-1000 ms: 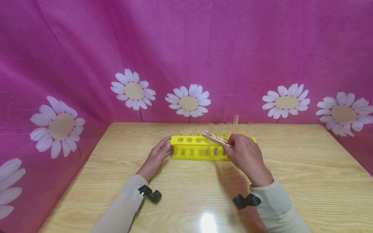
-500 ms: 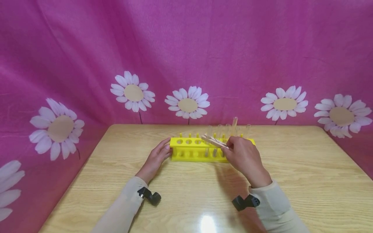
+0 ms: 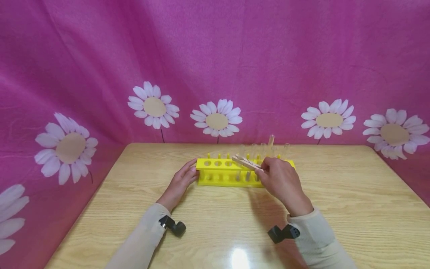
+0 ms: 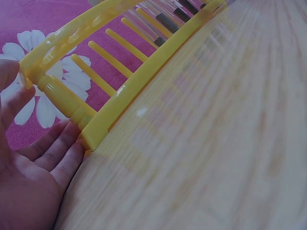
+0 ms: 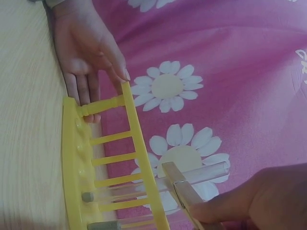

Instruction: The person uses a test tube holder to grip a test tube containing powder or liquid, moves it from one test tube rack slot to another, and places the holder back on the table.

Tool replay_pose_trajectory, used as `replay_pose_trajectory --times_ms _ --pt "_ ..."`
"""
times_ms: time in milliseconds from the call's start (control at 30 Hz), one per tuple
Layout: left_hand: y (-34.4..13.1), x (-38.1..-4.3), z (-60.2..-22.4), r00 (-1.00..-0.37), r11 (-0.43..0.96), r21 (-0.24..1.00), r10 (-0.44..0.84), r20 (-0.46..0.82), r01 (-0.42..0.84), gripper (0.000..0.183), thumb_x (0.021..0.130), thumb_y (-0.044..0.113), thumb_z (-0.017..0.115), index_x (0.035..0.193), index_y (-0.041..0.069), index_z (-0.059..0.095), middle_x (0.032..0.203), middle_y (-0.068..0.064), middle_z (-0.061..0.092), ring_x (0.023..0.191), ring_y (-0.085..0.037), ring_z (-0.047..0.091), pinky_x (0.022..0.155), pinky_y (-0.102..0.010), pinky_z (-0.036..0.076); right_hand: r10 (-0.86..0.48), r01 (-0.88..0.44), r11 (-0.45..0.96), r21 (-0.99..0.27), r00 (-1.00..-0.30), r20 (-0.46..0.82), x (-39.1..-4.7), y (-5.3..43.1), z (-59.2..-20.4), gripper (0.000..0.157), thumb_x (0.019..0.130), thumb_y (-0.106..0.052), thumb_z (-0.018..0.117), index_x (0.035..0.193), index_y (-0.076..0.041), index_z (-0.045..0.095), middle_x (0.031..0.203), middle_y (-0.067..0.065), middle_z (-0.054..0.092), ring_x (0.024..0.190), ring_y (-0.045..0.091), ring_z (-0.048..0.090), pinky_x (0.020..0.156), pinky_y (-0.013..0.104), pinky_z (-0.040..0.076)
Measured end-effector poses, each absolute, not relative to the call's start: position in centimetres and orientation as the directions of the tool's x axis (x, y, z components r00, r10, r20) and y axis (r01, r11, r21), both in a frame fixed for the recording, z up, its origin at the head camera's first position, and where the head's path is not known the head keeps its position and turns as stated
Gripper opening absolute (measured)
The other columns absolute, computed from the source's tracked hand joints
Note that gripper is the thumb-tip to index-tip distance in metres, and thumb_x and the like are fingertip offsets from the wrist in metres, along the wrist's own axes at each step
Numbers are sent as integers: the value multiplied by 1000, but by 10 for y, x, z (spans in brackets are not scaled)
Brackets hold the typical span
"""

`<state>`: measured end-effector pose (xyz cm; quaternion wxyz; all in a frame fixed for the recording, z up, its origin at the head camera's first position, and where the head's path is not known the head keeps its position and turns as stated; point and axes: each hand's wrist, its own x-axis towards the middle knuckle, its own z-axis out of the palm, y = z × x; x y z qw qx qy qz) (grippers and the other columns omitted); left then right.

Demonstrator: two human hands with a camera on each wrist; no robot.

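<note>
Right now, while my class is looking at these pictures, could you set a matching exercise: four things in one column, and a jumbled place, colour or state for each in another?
Column one
1. rack
2. wooden clip
3. backdrop cloth
4. left grip

Column two
A. pink with white flowers
B. pinched in the right grip
C. touching the rack's end
D. yellow, standing on the table

Pairs: 1-D, 2-B, 3-A, 4-C

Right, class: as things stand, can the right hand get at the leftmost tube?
Likely yes: the right hand pinches a peg at that tube, whose top rises free above the rack. Whether the peg clamps it is unclear.
</note>
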<state>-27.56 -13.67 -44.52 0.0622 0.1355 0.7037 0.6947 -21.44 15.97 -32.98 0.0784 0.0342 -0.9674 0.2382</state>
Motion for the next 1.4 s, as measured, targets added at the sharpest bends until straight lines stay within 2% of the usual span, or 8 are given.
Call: replay_pose_trajectory --times_ms 433,867,1167,1400 --pt "-137 -276 -445 -956 -5 994 273 108 111 60 101 42 48 151 12 32 142 -16 46 127 -29 49 109 -37 40 -51 -136 886 -443 -979 199 -214 159 -330 17 88 -22 71 82 -7 66 65 2 56 59 21 48 50 29 38" --pt "-138 -277 -447 -958 5 996 274 85 90 60 100 43 48 150 15 33 145 -12 44 128 -28 48 110 -35 40 -52 -137 889 -438 -978 200 -214 158 -329 16 88 -22 71 84 -7 66 66 2 57 60 21 48 51 29 38" --pt "-137 -278 -446 -957 20 995 276 87 96 59 101 43 48 150 15 33 141 -14 47 127 -28 50 109 -37 40 -66 -189 883 -431 -957 284 -212 159 -328 15 87 -21 72 79 -10 65 63 0 55 59 21 48 52 30 37" --pt "-136 -276 -444 -959 23 995 268 87 96 60 100 43 48 151 13 33 142 -13 47 128 -28 49 109 -36 40 -36 -166 876 -452 -958 283 -211 159 -326 15 87 -21 72 80 -9 66 65 1 56 60 21 47 52 29 37"
